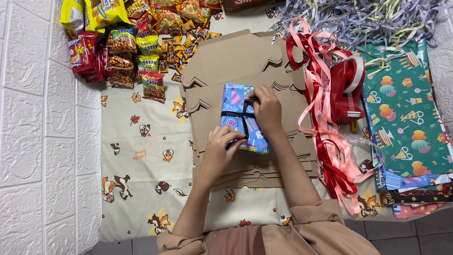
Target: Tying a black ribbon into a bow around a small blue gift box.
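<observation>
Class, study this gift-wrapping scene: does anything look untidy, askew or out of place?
Yes. The red and pink ribbons lie in a loose tangle beside the cardboard stack, trailing over the red tape dispenser. The wrapped box sits tilted.

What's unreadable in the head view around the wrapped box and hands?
- Ribbon knot on the wrapped box: hidden under the right hand.
- Box's lower left corner: covered by the left hand.
- Cardboard stack: sheet count too fine to tell.
- Snack packets: cut off by the top edge.
- Tape dispenser: partly behind the ribbons.
</observation>
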